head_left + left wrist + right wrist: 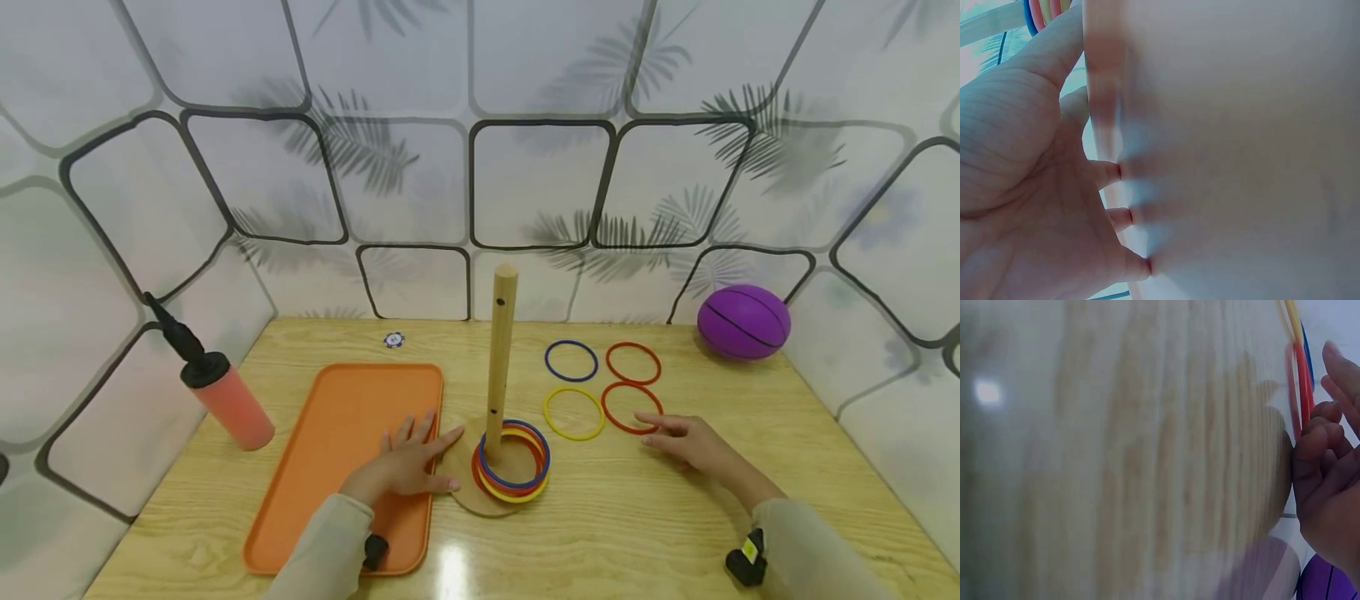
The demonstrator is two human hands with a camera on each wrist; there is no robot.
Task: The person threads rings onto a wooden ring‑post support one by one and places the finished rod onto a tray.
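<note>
No readable text, label, brand or number shows on anything.

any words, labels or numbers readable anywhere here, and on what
No text can be read in any view.
The small round token behind the orange tray bears a mark, too small to read.
The yellow tag on the right wrist strap is too small to read.
</note>
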